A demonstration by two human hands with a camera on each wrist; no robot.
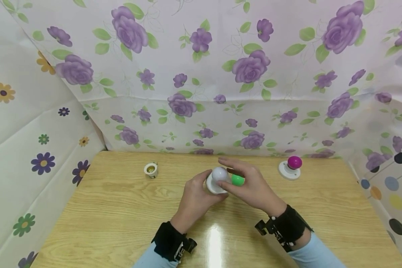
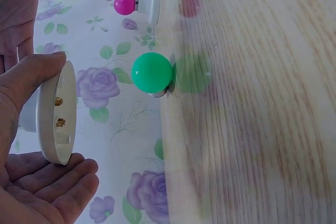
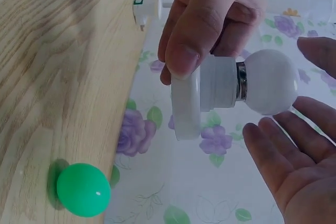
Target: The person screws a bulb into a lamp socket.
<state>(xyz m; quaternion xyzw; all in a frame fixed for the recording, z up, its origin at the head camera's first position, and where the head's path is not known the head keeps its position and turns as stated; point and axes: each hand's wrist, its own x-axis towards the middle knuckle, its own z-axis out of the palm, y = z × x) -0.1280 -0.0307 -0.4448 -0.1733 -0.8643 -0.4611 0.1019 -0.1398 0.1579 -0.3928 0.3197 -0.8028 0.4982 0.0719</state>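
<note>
My left hand [image 1: 195, 195] grips the rim of a round white lamp holder [image 3: 186, 106] between thumb and fingers, raised off the table. Its hollow underside with two brass screws faces the left wrist view. A white bulb [image 3: 271, 82] sits in the holder's socket, with a narrow band of its metal cap showing. Around the bulb's round end, my right hand [image 1: 254, 188] spreads its thumb and fingers loosely, fingertips close to the glass. A green bulb [image 2: 151, 73] lies on the table just beyond the hands, partly hidden by the right hand in the head view.
Toward the table's back right stands another white holder [image 1: 284, 172] with a magenta bulb [image 1: 294, 162] in it. A small white socket [image 1: 150, 170] sits at the back left. Flowered cloth [image 1: 201, 85] hangs behind the wooden table [image 1: 114, 223].
</note>
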